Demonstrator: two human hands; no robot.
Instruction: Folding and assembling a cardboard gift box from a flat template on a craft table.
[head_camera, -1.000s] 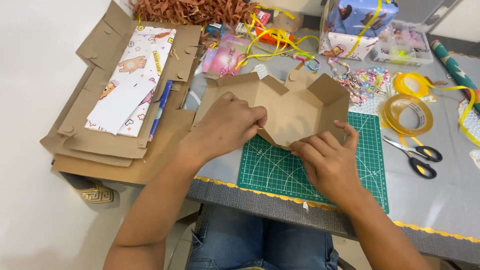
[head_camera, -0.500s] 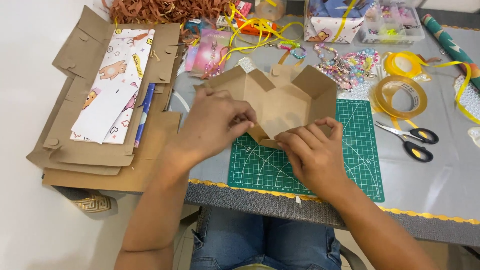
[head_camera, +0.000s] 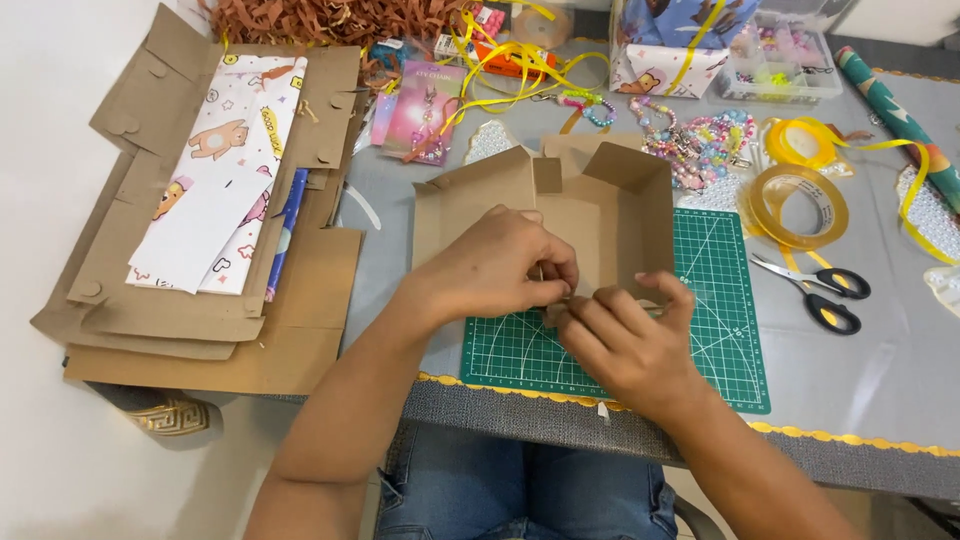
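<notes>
A brown cardboard box (head_camera: 610, 215), half folded with its flaps up, lies on a green cutting mat (head_camera: 720, 330) on the grey table. My left hand (head_camera: 500, 265) presses on the box's near wall, with thumb and fingers pinching its edge. My right hand (head_camera: 625, 340) meets it from the right and grips the same near flap at the corner. Both sets of fingertips touch at the fold, which hides the flap's edge.
Flat cardboard sheets (head_camera: 200, 330) with patterned wrapping paper (head_camera: 220, 190) lie on the left. Black-handled scissors (head_camera: 825, 295), a tape roll (head_camera: 798, 205), yellow ribbon (head_camera: 520, 60), beads (head_camera: 700, 140), brown paper shred (head_camera: 330, 18) and a gift-wrap roll (head_camera: 900, 120) crowd the back and right.
The box has turned from a diagonal to square with the table. Both hands have come together on its near flap and are folding it up.
</notes>
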